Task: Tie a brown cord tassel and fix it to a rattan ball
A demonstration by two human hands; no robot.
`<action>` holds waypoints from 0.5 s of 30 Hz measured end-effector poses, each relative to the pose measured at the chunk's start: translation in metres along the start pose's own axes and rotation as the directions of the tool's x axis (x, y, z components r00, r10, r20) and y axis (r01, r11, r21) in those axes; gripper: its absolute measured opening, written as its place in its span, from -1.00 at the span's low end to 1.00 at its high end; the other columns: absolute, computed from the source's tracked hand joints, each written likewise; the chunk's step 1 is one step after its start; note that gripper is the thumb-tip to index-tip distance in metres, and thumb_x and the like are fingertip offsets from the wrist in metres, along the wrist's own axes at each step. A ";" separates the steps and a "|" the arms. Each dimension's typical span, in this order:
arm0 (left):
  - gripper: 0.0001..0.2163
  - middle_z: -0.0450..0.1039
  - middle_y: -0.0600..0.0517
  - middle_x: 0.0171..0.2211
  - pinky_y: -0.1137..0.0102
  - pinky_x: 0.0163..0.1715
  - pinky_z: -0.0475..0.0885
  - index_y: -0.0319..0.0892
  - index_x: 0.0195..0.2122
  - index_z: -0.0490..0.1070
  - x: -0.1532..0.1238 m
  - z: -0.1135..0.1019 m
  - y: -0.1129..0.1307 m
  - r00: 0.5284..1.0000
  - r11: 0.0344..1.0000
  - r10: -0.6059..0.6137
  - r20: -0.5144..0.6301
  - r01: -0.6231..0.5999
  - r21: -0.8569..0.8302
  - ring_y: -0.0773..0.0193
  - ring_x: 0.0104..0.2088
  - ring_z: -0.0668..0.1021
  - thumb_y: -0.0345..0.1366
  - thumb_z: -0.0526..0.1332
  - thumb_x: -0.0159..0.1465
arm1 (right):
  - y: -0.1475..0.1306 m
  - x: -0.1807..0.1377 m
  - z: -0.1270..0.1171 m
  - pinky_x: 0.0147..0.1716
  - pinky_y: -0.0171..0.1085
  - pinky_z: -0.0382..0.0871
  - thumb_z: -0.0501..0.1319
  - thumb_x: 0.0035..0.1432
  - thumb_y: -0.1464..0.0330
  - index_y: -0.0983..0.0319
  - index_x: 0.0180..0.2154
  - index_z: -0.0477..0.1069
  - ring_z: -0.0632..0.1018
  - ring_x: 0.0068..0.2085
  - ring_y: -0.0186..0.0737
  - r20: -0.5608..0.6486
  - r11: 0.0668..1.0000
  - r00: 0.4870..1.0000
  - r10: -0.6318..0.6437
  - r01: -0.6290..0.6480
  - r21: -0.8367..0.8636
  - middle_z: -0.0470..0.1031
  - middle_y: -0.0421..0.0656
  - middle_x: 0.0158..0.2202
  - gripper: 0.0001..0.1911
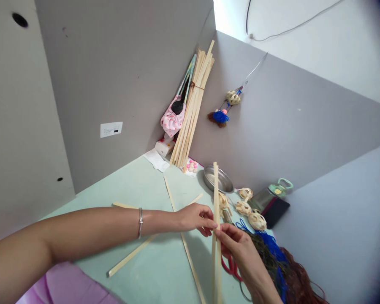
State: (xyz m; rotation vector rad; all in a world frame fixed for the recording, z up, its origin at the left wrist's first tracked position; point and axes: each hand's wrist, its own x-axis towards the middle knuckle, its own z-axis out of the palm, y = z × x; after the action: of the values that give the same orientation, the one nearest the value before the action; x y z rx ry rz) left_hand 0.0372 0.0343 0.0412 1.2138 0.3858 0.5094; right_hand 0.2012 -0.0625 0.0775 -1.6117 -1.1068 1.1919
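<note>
Upright in front of me are two thin pale bamboo strips [215, 190], close together, their lower ends running out of the bottom of the picture. My right hand [240, 249] pinches them between thumb and fingers. From the other side my left hand [194, 217] meets them at the same height, its thumb and fingertip closed at the strip's edge. More strips lie on the table beneath my left arm: one long strip [188, 249] and a slanting one [131, 255] crossing under the forearm.
Red-handled scissors [230, 267] lie partly hidden beside my right hand. Blue and brown threads [274, 249], small woven balls [243, 207], a metal bowl [227, 180], a bottle [266, 196] and a dark phone [278, 211] sit to the right. A tied strip bundle [194, 105] leans in the corner.
</note>
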 end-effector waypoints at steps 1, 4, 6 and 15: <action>-0.47 0.43 0.06 -0.47 0.22 -0.23 0.48 -0.22 -0.38 0.33 0.001 0.002 0.000 1.000 0.998 0.005 -0.013 -0.006 -0.069 0.29 -0.42 0.54 0.08 0.46 -0.14 | -0.001 0.000 0.004 -0.60 -0.44 0.09 0.45 -0.05 0.12 0.28 -0.41 0.47 0.25 -0.59 -0.47 0.004 1.000 1.000 -0.015 0.015 0.020 0.33 -0.29 -0.61 -0.62; -0.56 0.40 0.12 -0.48 0.23 -0.20 0.49 -0.19 -0.37 0.28 -0.005 -0.005 0.010 0.996 0.986 0.024 -0.090 -0.039 -0.161 0.25 -0.37 0.60 -0.02 0.43 -0.04 | -0.002 -0.003 0.005 -0.59 -0.44 0.17 0.45 -0.05 0.10 0.28 -0.42 0.46 0.29 -0.58 -0.47 -0.022 0.996 0.999 -0.027 0.029 0.086 0.40 -0.24 -0.52 -0.62; -0.65 0.39 0.12 -0.45 0.25 -0.25 0.50 -0.18 -0.34 0.26 -0.016 -0.023 0.025 0.991 0.992 0.045 -0.124 -0.060 -0.115 0.25 -0.40 0.60 -0.10 0.37 0.05 | 0.000 -0.008 -0.001 -0.62 -0.44 0.16 0.46 -0.06 0.09 0.26 -0.38 0.47 0.29 -0.60 -0.47 -0.053 0.996 0.999 0.003 0.002 0.094 0.44 -0.23 -0.50 -0.61; -0.69 0.38 -0.08 -0.05 0.16 0.01 0.35 -0.14 -0.05 0.31 -0.070 -0.133 0.067 0.843 0.398 0.450 -0.294 0.106 0.911 0.06 0.00 0.46 -0.27 0.23 0.17 | 0.026 -0.057 -0.043 -0.60 -0.33 0.24 0.46 -0.13 0.07 0.21 0.02 0.53 0.36 -0.59 -0.30 -0.053 0.979 0.978 0.204 -0.202 0.035 0.38 -0.23 -0.61 -0.34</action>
State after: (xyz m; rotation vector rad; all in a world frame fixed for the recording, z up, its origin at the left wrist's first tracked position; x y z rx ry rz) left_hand -0.1034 0.1161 0.0650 2.2427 1.1138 0.8733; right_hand 0.2378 -0.1283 0.0759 -1.7574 -0.9014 1.2786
